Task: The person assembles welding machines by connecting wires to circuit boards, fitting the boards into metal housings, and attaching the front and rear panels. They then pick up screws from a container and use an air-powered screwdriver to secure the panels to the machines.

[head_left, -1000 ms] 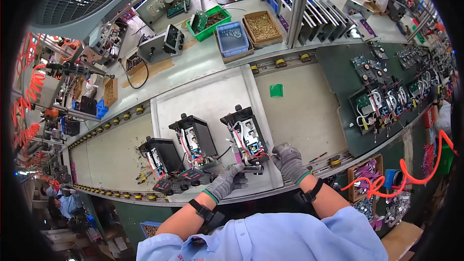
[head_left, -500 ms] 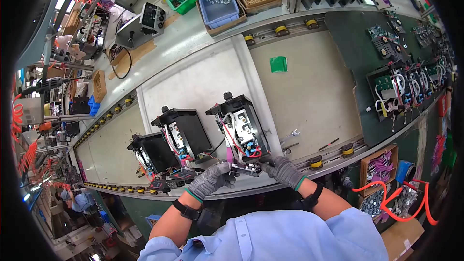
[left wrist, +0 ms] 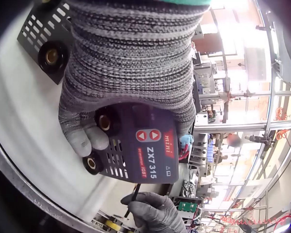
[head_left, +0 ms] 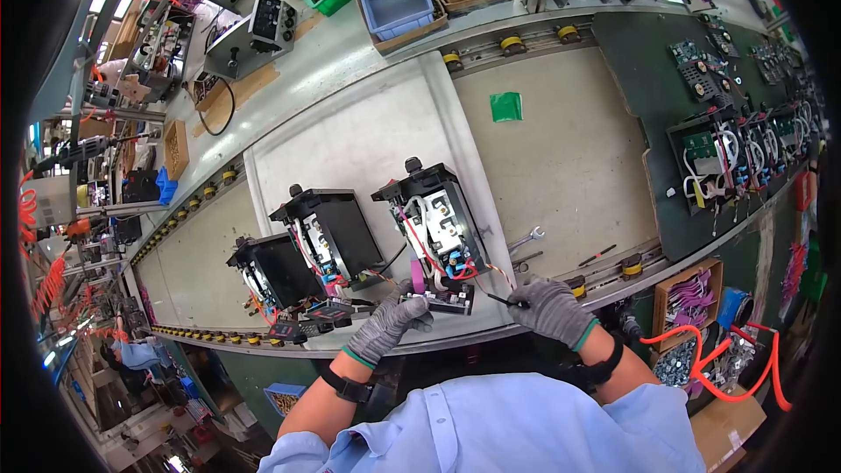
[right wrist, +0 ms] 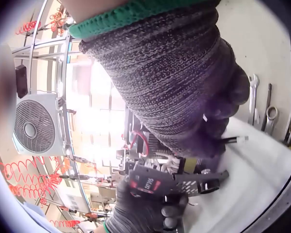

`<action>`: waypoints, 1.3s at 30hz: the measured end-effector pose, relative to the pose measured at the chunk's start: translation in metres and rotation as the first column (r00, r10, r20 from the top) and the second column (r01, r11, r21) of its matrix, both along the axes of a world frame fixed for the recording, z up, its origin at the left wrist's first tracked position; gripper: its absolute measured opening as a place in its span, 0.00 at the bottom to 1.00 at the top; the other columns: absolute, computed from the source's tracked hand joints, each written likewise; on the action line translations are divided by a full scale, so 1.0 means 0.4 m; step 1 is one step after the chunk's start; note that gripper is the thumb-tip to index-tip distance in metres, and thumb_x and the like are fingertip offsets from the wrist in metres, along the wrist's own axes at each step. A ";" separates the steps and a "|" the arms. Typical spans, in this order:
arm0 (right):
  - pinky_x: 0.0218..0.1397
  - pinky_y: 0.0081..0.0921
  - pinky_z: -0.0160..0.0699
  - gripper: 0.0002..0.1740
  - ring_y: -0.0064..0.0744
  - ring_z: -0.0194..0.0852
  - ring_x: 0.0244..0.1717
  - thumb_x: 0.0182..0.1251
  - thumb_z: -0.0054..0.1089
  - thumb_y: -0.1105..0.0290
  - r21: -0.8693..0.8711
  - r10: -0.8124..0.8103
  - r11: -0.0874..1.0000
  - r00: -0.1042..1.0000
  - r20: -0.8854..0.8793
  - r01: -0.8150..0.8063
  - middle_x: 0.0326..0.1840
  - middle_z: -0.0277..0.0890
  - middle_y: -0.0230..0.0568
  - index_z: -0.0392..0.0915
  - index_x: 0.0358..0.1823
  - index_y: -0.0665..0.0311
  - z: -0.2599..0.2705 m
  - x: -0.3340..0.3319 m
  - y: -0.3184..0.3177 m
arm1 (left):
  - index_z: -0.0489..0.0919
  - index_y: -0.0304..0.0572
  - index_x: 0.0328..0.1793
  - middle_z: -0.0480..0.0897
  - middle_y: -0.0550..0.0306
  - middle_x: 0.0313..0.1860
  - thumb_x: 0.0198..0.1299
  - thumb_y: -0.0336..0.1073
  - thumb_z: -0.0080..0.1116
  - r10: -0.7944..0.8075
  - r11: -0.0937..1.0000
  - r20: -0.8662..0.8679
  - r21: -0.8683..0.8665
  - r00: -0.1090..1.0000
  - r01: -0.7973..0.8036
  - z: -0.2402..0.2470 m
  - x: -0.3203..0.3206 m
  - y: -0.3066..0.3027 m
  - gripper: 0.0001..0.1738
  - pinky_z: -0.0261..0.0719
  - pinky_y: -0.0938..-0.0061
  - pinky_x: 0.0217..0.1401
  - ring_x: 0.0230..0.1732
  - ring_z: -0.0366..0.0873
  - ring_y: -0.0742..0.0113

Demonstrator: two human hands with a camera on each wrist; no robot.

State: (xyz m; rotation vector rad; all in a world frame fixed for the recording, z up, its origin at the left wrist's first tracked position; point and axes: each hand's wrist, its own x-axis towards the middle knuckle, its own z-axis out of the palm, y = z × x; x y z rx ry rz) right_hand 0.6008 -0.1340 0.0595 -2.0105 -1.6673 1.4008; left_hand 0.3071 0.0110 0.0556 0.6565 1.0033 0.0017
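My gloved left hand [head_left: 385,326] grips the black front panel [left wrist: 150,150], marked ZX7 315, its fingers curled over the edge beside the round sockets. The panel sits just in front of an open-topped black machine housing [head_left: 438,223] and is linked to it by wires and a purple strip [head_left: 417,277]. To the right, my gloved right hand [head_left: 556,311] pinches a thin black cable [right wrist: 232,140], its pale end sticking out past the fingers in the right wrist view. Two similar housings, one in the middle [head_left: 337,232] and one at left [head_left: 285,273], stand alongside.
The housings stand on a white board [head_left: 350,140] over a roller conveyor. A wrench [head_left: 528,237] and a pen-like tool [head_left: 598,255] lie right of it. Part bins, including a blue one [head_left: 394,4], stand behind. More open units [head_left: 718,158] sit on the green mat at right.
My right hand has come away from the panel toward the right and now holds the black cable. The left hand keeps its grip on the panel. The head view has tilted down.
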 end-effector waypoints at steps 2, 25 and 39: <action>0.48 0.40 0.83 0.19 0.47 0.86 0.38 0.64 0.63 0.60 0.006 -0.017 1.000 0.994 -0.105 0.017 0.36 0.85 0.50 0.84 0.54 0.58 0.000 0.042 -0.025 | 0.58 0.35 0.79 0.80 0.52 0.50 0.59 0.55 0.73 0.076 0.997 -0.010 0.006 0.997 -0.076 -0.027 -0.013 -0.020 0.52 0.89 0.65 0.46 0.43 0.86 0.62; 0.50 0.45 0.79 0.17 0.52 0.79 0.49 0.66 0.62 0.73 0.245 -0.218 0.915 0.903 -0.371 0.321 0.41 0.78 0.51 0.84 0.56 0.55 -0.086 -0.122 0.037 | 0.61 0.38 0.76 0.76 0.50 0.61 0.61 0.45 0.74 0.328 0.944 -0.056 0.054 0.943 -0.325 0.022 0.013 -0.100 0.44 0.87 0.61 0.57 0.60 0.79 0.60; 0.55 0.44 0.82 0.28 0.50 0.83 0.52 0.71 0.60 0.55 0.269 0.117 0.961 0.974 -0.192 -0.063 0.53 0.81 0.53 0.72 0.68 0.58 0.236 -0.135 0.149 | 0.55 0.35 0.80 0.76 0.51 0.59 0.58 0.51 0.77 0.254 0.957 -0.082 0.163 0.964 -0.238 0.024 0.011 -0.108 0.54 0.86 0.72 0.48 0.54 0.80 0.66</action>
